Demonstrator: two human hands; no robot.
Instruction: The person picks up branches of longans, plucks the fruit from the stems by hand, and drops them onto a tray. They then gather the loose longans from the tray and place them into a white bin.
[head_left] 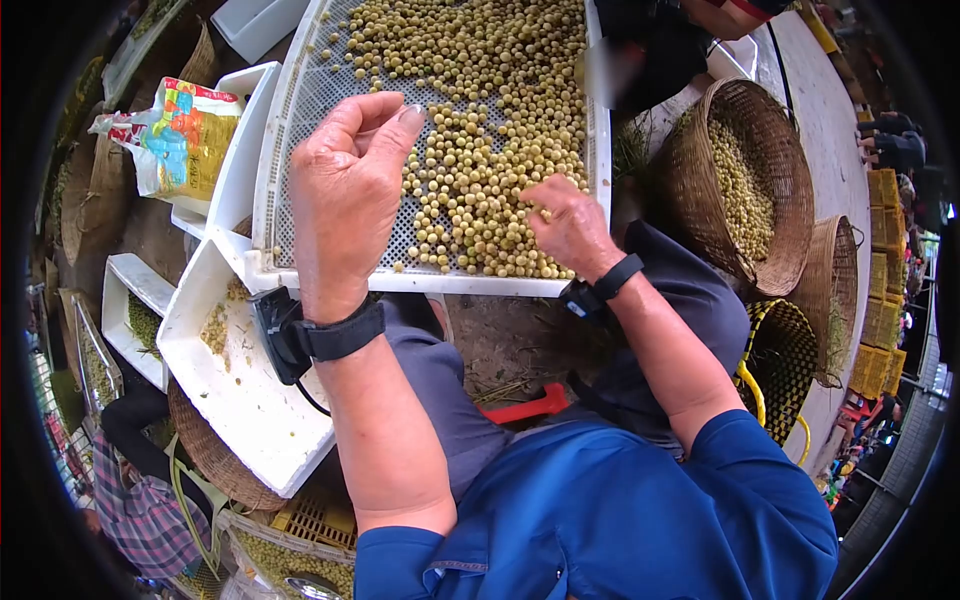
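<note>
The person sits with a white perforated tray (300, 130) resting across the knees, and it is covered with many small round yellow-green fruits (470, 130). The heap lies mostly from the centre toward 3 o'clock of the tray, while the part toward 9 o'clock shows bare mesh.

The left hand (345, 200) is lifted above the tray's near edge, at about 8 o'clock from the heap. Its fingers (385, 125) are curled inward, with thumb and forefinger pinched together. Whether something small is between them, I cannot tell; nothing shows. The right hand (570, 225) lies low on the heap near the 5 o'clock corner, its fingertips pressed into the fruits as if closing on one or a few, but the grip itself is hidden by the back of the hand. Both wrists carry black straps.

I judge that the step in hand is sorting: picking single fruits out of the layer. The next move would call for a light, exact pinch from the right hand, so that neighbours do not roll off the rim.

At 9 o'clock below the tray sits a white tub (250, 400) with a few fruits in it. At 3 o'clock a woven basket (700, 190) holds more of them. A colourful bag (185, 135) lies at 10 o'clock.
</note>
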